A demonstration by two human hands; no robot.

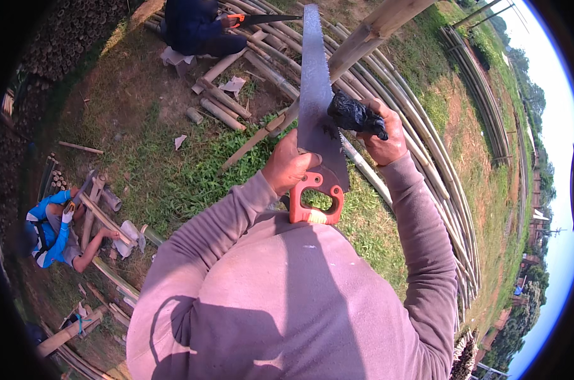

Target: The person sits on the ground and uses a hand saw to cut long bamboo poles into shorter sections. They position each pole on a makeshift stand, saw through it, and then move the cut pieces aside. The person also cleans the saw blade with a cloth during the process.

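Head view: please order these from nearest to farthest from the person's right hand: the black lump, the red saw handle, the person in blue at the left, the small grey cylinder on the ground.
1. The black lump: held in the right hand.
2. The red saw handle: just below and left of it, under the left hand.
3. The small grey cylinder: on bare ground, far to the left.
4. The person in blue: at the left edge, lower down.

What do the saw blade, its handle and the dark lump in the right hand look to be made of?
Saw blade: flat grey metal, dull and stained, toothed along one edge. Handle: probably moulded plastic, smooth orange-red with a cut-out grip. Dark lump, held in the right hand against the blade: black and crumpled, possibly a rag or waxy block; the look leaves it open. The left hand holds the saw by the blade's base.
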